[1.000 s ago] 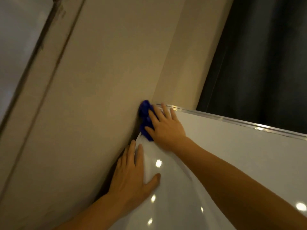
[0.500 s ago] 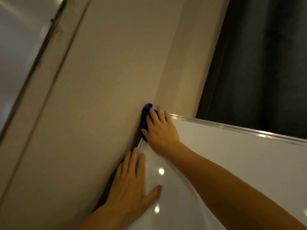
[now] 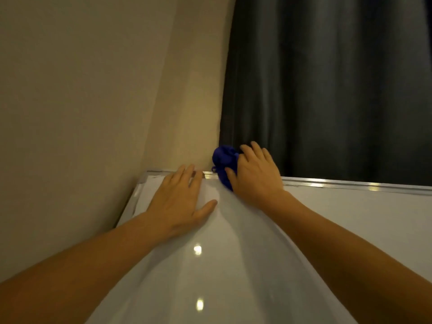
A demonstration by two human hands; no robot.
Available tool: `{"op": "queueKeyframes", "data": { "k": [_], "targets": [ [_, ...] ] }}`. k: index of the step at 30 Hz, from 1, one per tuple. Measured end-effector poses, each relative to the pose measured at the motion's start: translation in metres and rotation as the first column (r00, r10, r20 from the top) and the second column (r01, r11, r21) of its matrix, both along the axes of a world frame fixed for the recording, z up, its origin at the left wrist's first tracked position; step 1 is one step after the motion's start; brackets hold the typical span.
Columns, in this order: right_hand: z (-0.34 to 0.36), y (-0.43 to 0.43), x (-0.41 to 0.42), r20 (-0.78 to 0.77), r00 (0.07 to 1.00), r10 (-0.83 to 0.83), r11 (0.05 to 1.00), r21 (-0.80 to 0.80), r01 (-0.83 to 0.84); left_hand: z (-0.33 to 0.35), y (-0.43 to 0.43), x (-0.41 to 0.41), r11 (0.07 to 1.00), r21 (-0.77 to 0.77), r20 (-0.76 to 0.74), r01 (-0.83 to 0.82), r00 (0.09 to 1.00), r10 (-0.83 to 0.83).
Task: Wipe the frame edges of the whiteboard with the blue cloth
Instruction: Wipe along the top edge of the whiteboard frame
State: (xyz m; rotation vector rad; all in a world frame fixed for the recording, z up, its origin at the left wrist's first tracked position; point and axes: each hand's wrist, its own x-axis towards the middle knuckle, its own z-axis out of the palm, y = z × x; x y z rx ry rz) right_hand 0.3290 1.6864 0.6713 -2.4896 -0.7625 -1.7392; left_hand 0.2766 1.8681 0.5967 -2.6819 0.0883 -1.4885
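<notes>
The whiteboard [image 3: 233, 265] fills the lower part of the view, with a thin silver frame edge [image 3: 327, 184] running along its top. A bunched blue cloth [image 3: 224, 157] sits on that top edge, a short way right of the board's upper-left corner. My right hand [image 3: 254, 176] presses on the cloth, fingers draped over it and over the frame. My left hand [image 3: 180, 202] lies flat on the white surface just left of it, fingers spread, fingertips touching the top frame. The left frame edge [image 3: 136, 195] shows beside the wall.
A beige wall [image 3: 93, 101] stands close on the left, meeting the board's left side. Dark curtains [image 3: 327, 90] hang behind the top edge on the right. Ceiling lights reflect as bright spots on the board.
My right hand has carried the cloth from the upper-left corner rightward onto the top frame edge. My left hand has slid up to the top edge. The view has swung right.
</notes>
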Motion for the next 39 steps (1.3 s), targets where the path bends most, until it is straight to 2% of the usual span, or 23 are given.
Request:
{"op": "queueKeyframes", "data": {
  "k": [3,6,9,12,16,18,20,22,24,26,29,31,33,36,39],
  "targets": [
    [0.006,-0.046,0.005,0.021,0.999,0.045,0.998,0.050,-0.046,0.005,-0.035,0.020,0.999,-0.038,0.031,0.022,0.999,-0.020],
    [0.000,-0.050,0.000,0.012,0.977,0.213,0.976,-0.055,-0.212,0.002,-0.070,0.036,0.976,-0.208,0.081,0.063,0.996,-0.047],
    [-0.014,-0.022,-0.006,0.031,0.959,0.281,0.946,-0.177,-0.271,-0.001,-0.076,0.040,0.974,-0.220,0.121,0.049,0.992,-0.022],
    [-0.025,-0.009,-0.005,-0.005,0.952,0.306,0.932,-0.200,-0.301,-0.005,-0.071,0.034,0.967,-0.254,0.107,0.025,0.994,0.002],
    [-0.019,-0.058,0.002,0.042,0.984,0.174,0.966,-0.203,-0.162,-0.005,-0.076,0.026,0.956,-0.293,0.029,-0.002,1.000,0.011],
    [-0.023,-0.108,0.006,0.063,0.997,0.051,0.990,-0.131,-0.042,-0.013,-0.081,0.025,0.965,-0.264,-0.002,0.006,1.000,-0.007],
    [-0.028,-0.161,0.003,0.019,0.994,-0.111,0.994,-0.015,0.111,-0.026,-0.089,0.027,0.977,-0.212,-0.024,0.006,1.000,-0.012],
    [-0.033,-0.192,0.001,-0.076,0.968,-0.238,0.970,0.036,0.241,-0.035,-0.102,0.025,0.978,-0.207,-0.068,-0.001,0.998,-0.013],
    [-0.034,-0.188,-0.001,-0.156,0.959,-0.234,0.967,0.065,0.247,-0.031,-0.119,0.022,0.970,-0.240,-0.110,-0.026,0.994,-0.001],
    [-0.036,-0.163,-0.002,-0.184,0.971,-0.154,0.985,0.052,0.166,-0.022,-0.137,0.019,0.959,-0.276,-0.149,-0.065,0.989,0.025],
    [-0.042,-0.125,0.000,-0.121,0.992,-0.047,0.998,-0.045,0.042,-0.015,-0.153,0.016,0.958,-0.273,-0.173,-0.090,0.984,0.043],
    [-0.041,-0.122,0.003,-0.056,0.997,-0.054,0.994,-0.098,0.049,-0.018,-0.158,0.014,0.974,-0.220,-0.162,-0.062,0.986,0.027],
    [-0.033,-0.146,0.007,-0.008,0.993,-0.118,0.989,-0.094,0.116,-0.022,-0.166,0.010,0.989,-0.146,-0.164,-0.014,0.986,-0.010],
    [-0.024,-0.209,0.016,-0.022,0.974,-0.227,0.974,-0.013,0.227,-0.027,-0.189,0.009,0.998,-0.050,-0.185,0.023,0.982,-0.032],
    [-0.022,-0.263,0.021,-0.038,0.972,-0.233,0.972,0.017,0.234,-0.026,-0.228,0.014,0.997,0.002,-0.205,0.072,0.976,-0.069]
  ]
}}
